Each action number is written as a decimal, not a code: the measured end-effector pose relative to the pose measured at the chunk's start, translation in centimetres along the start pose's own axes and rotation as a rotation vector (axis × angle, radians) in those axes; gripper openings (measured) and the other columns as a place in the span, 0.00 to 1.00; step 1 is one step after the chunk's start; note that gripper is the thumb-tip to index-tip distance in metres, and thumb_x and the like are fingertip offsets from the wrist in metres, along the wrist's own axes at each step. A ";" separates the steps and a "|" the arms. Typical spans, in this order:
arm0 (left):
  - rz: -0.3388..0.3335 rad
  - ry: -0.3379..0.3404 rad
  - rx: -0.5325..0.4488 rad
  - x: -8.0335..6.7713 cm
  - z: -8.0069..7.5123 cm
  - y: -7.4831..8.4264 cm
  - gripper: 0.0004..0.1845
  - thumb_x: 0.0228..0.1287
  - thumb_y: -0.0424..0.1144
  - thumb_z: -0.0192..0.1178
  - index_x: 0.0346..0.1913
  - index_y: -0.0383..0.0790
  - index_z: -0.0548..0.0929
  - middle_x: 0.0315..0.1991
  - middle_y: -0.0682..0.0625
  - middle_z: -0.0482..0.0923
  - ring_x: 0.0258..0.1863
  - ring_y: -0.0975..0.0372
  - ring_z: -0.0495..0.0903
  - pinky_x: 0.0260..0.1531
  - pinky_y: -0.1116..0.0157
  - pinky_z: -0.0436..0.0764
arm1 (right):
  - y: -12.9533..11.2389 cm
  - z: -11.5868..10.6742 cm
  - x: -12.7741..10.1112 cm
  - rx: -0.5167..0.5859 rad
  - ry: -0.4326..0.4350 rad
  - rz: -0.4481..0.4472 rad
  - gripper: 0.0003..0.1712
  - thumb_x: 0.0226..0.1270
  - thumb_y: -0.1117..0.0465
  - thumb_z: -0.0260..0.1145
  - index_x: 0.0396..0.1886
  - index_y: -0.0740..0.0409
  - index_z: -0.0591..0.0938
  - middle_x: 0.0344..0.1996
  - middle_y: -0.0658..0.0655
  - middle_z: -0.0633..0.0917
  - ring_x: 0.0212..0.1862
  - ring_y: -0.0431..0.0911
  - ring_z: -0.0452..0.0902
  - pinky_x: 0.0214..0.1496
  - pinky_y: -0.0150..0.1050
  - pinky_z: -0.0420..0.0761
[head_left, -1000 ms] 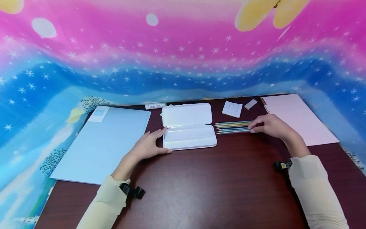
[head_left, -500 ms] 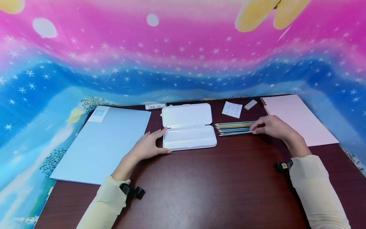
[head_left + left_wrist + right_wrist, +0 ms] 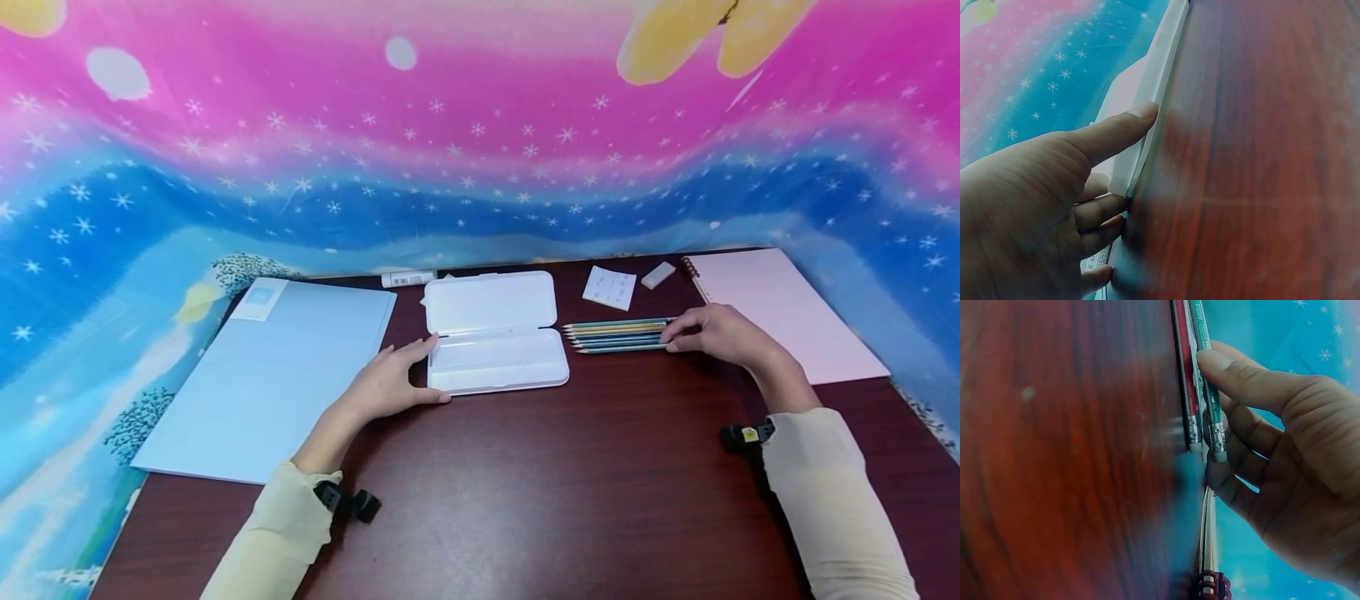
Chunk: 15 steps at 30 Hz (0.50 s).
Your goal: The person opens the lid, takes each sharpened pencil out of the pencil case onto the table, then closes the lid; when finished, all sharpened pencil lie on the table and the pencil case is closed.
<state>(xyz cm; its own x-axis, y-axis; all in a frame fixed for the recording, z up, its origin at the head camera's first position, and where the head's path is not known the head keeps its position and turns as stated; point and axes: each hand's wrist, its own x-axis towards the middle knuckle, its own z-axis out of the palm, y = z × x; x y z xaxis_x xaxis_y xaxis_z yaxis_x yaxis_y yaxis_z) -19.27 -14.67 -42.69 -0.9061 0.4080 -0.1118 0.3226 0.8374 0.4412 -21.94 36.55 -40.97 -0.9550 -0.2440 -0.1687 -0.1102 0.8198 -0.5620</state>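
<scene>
A white pencil case (image 3: 498, 360) lies unfolded on the dark wood table, its lid flat behind the tray and nothing in its compartments. My left hand (image 3: 386, 383) holds the case's left end. In the left wrist view its thumb (image 3: 1119, 131) presses the front wall, while the other fingers bend round the end. To the right of the case, several pencils (image 3: 611, 335) lie side by side, tips to the left. My right hand (image 3: 712, 335) pinches the eraser end of a green pencil (image 3: 1215, 412) between thumb and fingers. Beside it in the right wrist view is a red pencil (image 3: 1189, 375).
Behind the pencils are a square note pad (image 3: 609, 287) and a white eraser (image 3: 657, 275). A pink spiral notebook (image 3: 787, 312) lies at the right, a light blue folder (image 3: 277, 383) at the left. A glue stick (image 3: 408, 279) sits at the back, before a patterned cloth (image 3: 480, 167).
My right hand has shifted slightly to the right, and the nearest pencil's tip has slid a little right with it. The left hand and the pencil case have stayed in place.
</scene>
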 end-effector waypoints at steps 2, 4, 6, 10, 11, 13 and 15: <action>0.000 0.002 0.000 0.0 0.0 0.0 0.53 0.56 0.61 0.72 0.80 0.47 0.59 0.78 0.43 0.63 0.77 0.50 0.63 0.80 0.46 0.53 | 0.0 0.0 -0.1 0.007 0.002 0.001 0.07 0.68 0.62 0.70 0.40 0.47 0.92 0.51 0.59 0.87 0.52 0.52 0.79 0.53 0.44 0.80; -0.001 0.001 -0.001 0.0 0.0 0.1 0.53 0.56 0.61 0.72 0.80 0.47 0.59 0.78 0.43 0.63 0.77 0.50 0.63 0.80 0.46 0.53 | 0.0 0.0 -0.1 0.008 0.003 0.003 0.06 0.68 0.61 0.70 0.39 0.47 0.92 0.51 0.58 0.87 0.52 0.51 0.78 0.52 0.42 0.80; 0.000 0.001 0.000 0.0 0.0 0.1 0.53 0.56 0.61 0.72 0.80 0.47 0.59 0.78 0.43 0.63 0.77 0.50 0.63 0.80 0.46 0.53 | 0.0 0.1 -0.2 0.010 0.006 0.001 0.06 0.68 0.61 0.70 0.39 0.48 0.92 0.50 0.58 0.87 0.50 0.50 0.77 0.50 0.40 0.79; 0.000 0.000 0.002 0.0 0.0 0.1 0.53 0.56 0.62 0.72 0.80 0.47 0.59 0.78 0.43 0.63 0.77 0.50 0.63 0.80 0.46 0.53 | 0.0 0.3 0.0 -0.004 0.011 -0.006 0.03 0.67 0.61 0.71 0.36 0.50 0.91 0.46 0.57 0.87 0.46 0.50 0.75 0.45 0.38 0.77; 0.000 0.000 0.003 0.0 0.0 0.1 0.53 0.56 0.62 0.72 0.80 0.47 0.59 0.78 0.43 0.63 0.77 0.50 0.63 0.80 0.46 0.53 | 0.0 0.3 0.0 -0.012 0.013 -0.009 0.03 0.67 0.60 0.71 0.35 0.51 0.91 0.45 0.57 0.87 0.45 0.50 0.74 0.44 0.38 0.77; 0.000 0.001 0.002 0.0 0.0 0.1 0.53 0.56 0.62 0.72 0.80 0.47 0.59 0.78 0.42 0.63 0.77 0.49 0.63 0.80 0.46 0.54 | 0.0 0.4 0.2 -0.033 0.015 -0.013 0.04 0.68 0.60 0.71 0.34 0.52 0.90 0.43 0.56 0.87 0.42 0.50 0.73 0.42 0.39 0.75; -0.001 0.001 0.003 0.0 0.0 0.0 0.53 0.56 0.62 0.72 0.80 0.47 0.59 0.78 0.42 0.63 0.77 0.50 0.63 0.80 0.46 0.54 | 0.0 0.5 0.4 -0.060 0.016 -0.017 0.04 0.68 0.61 0.70 0.32 0.53 0.89 0.42 0.56 0.86 0.40 0.49 0.72 0.41 0.39 0.74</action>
<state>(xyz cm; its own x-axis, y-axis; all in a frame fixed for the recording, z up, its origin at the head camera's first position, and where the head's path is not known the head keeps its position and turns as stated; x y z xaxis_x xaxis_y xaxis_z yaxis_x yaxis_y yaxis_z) -19.24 -14.64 -42.72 -0.9068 0.4067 -0.1109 0.3228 0.8390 0.4381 -22.15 36.20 -41.44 -0.9572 -0.2499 -0.1459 -0.1421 0.8452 -0.5151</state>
